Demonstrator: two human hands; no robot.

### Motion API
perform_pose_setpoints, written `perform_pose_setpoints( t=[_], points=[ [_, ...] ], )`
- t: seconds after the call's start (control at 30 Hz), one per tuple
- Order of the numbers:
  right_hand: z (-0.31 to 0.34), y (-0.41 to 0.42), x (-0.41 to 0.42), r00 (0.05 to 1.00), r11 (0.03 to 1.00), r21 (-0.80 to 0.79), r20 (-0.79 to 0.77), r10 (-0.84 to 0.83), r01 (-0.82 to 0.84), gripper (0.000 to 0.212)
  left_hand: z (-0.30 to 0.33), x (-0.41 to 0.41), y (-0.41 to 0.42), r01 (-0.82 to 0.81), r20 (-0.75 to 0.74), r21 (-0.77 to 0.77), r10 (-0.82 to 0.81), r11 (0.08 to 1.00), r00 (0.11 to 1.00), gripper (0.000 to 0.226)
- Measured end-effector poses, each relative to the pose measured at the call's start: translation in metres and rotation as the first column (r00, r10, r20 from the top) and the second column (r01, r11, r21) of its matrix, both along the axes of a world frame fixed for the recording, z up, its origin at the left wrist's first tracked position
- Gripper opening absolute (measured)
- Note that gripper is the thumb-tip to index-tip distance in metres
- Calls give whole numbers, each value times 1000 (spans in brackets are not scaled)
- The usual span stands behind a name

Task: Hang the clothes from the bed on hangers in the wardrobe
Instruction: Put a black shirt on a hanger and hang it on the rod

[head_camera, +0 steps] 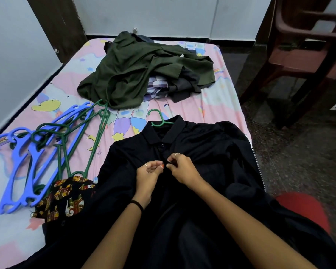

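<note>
A black collared shirt (pixel 202 144) lies spread on the bed (pixel 217 105), with a green hanger (pixel 159 121) inside its neck and the hook sticking out above the collar. My left hand (pixel 148 175) and my right hand (pixel 182 167) meet at the shirt's front placket just below the top button, both pinching the fabric edges. A heap of clothes with a dark green shirt (pixel 140 74) on top lies at the far end of the bed. A pile of blue and green hangers (pixel 47 148) rests at the left.
A black patterned garment (pixel 64 199) lies beside the hangers at the left. A brown chair (pixel 306 55) stands on the dark floor right of the bed. A red object (pixel 306 208) sits low at the right. Walls close the bed's left and far sides.
</note>
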State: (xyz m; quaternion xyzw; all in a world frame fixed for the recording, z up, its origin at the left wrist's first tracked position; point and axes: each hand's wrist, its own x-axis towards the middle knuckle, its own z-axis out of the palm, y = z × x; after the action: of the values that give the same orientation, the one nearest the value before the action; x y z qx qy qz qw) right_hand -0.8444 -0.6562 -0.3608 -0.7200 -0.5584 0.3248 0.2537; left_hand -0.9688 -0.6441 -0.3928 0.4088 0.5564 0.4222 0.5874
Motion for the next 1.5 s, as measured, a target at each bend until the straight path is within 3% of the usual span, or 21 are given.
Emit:
perform_pose_setpoints(
  t=[0.4,0.57,0.7,0.87,1.03,1.27,1.5],
  points=[
    [-8,-8,-13,994,988,109,-12,-107,107,14,-5,0,-2,-20,101,-46,25,999,995,13],
    [-8,-11,-12,994,990,96,-49,-100,105,12,-8,0,-2,-27,137,-58,34,998,990,13],
    [-6,-11,-9,991,993,69,-106,-85,93,21,-9,1,-2,-44,132,-72,54,996,990,13],
    [-9,-2,-12,956,978,-36,-206,-206,204,15,-8,1,-3,-41,102,-62,47,997,994,14],
    [-11,-2,-17,962,975,-60,-157,-223,216,6,-9,1,-3,-21,54,-67,25,998,998,14],
    [-16,-2,-18,987,990,-18,-79,-138,137,11,-3,4,-1,-27,123,-101,39,994,992,13],
    [-24,-5,-16,995,996,30,-60,-85,87,8,-7,1,4,-28,87,-135,40,990,995,4]
  ],
)
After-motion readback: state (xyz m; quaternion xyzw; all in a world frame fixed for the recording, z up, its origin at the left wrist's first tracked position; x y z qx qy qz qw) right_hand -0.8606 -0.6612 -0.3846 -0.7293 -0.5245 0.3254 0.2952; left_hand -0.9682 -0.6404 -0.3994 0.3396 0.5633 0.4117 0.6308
